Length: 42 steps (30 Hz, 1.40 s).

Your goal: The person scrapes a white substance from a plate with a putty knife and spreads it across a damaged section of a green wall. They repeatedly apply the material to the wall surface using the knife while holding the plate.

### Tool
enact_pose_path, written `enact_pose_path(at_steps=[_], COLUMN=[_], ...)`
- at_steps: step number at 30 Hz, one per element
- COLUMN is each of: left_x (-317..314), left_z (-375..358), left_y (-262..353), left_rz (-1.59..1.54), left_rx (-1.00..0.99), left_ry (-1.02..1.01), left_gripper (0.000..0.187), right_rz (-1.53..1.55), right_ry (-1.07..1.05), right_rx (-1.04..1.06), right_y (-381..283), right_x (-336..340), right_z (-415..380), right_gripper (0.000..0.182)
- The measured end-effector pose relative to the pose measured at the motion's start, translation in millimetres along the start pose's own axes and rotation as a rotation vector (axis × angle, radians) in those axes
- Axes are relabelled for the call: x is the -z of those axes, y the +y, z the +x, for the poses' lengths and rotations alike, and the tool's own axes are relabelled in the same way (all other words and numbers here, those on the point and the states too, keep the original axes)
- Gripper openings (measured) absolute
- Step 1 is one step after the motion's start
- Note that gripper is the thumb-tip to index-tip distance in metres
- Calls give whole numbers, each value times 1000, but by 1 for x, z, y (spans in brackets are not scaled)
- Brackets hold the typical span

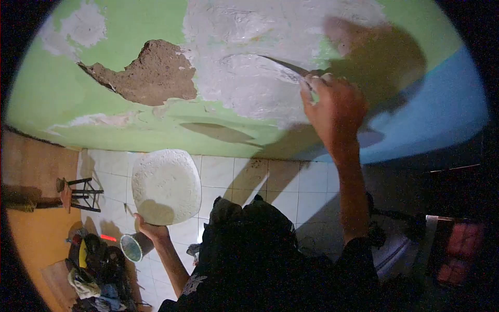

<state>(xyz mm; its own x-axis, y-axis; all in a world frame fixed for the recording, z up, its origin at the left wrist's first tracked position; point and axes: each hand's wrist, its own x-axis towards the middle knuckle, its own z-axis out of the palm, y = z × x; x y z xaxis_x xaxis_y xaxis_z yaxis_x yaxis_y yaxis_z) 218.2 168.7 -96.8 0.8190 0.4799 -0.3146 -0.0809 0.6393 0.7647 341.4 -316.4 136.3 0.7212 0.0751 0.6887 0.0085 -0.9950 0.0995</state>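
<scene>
My right hand (pixel 337 106) is closed on a putty knife (pixel 285 68), its blade lying against a patch of wet white filler (pixel 228 73) on the green wall (pixel 140 23). White paste coats part of the blade. Left of the filler, bare brown render (pixel 156 75) shows where the paint and plaster are gone. Low on the left, my left hand (pixel 152 229) grips the near edge of a white plate-like board (pixel 167 182) with rounded corners. Smears and small lumps mark the board's surface. Most of the left fingers are hidden beneath it.
White floor tiles (pixel 283 177) run along the wall's foot. A dark stool (pixel 83 195) stands at the left. Near my left forearm is a bucket (pixel 134 247), beside a heap of cloths and bags (pixel 96 270). The wall turns blue (pixel 431 114) at the right.
</scene>
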Motion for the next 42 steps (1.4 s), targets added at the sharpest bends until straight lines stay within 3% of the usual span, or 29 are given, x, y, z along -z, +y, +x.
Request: enact_pose_path(at_steps=[4, 11, 13, 26, 29, 31, 32, 34, 35, 37, 39, 41, 42], left_x=[4, 0, 2, -5, 1, 5, 7, 7, 8, 8, 6, 2, 2], left_z=[1, -3, -1, -12, -18, -20, -20, -21, -22, -25, -27, -28, -30], left_y=[-4, -6, -7, -12, -12, -13, -14, -15, -15, -15, -13, -12, -12], left_rz=[4, 6, -12, -45, -41, -38, -30, -35, -36, -44, -50, -54, -56], left_rx=[-22, -7, -16, -1, -17, -18, -15, -33, -46, -46, -43, -34, -33], left_ry=[51, 49, 62, 117, 106, 110, 99, 104, 100, 113, 119, 238, 238], left_gripper=[61, 60, 60, 55, 54, 54, 54, 52, 51, 51, 52, 53, 53], right_rz=[-118, -86, -127, -32, -48, 641, 645, 837, 840, 1278, 1209, 1028, 1026], right_ry=[-1, -30, -55, -17, -146, -410, -417, -699, -704, -837, -811, -506, -506], right_rx=[-51, 107, -6, -43, -122, -470, -463, -403, -395, -455, -368, -432, -431], right_y=[20, -1, 2, 11, 12, 12, 9, 2, -1, -7, -15, -23, -22], right_x=[18, 10, 8, 9, 26, 18, 15, 10, 6, -3, -12, -17, -18], right_z=[-5, 3, 3, 0, -12, -29, -37, -51, -57, -66, -70, -73, -71], right_gripper=[14, 15, 15, 17, 22, 30, 30, 40, 40, 44, 42, 36, 36])
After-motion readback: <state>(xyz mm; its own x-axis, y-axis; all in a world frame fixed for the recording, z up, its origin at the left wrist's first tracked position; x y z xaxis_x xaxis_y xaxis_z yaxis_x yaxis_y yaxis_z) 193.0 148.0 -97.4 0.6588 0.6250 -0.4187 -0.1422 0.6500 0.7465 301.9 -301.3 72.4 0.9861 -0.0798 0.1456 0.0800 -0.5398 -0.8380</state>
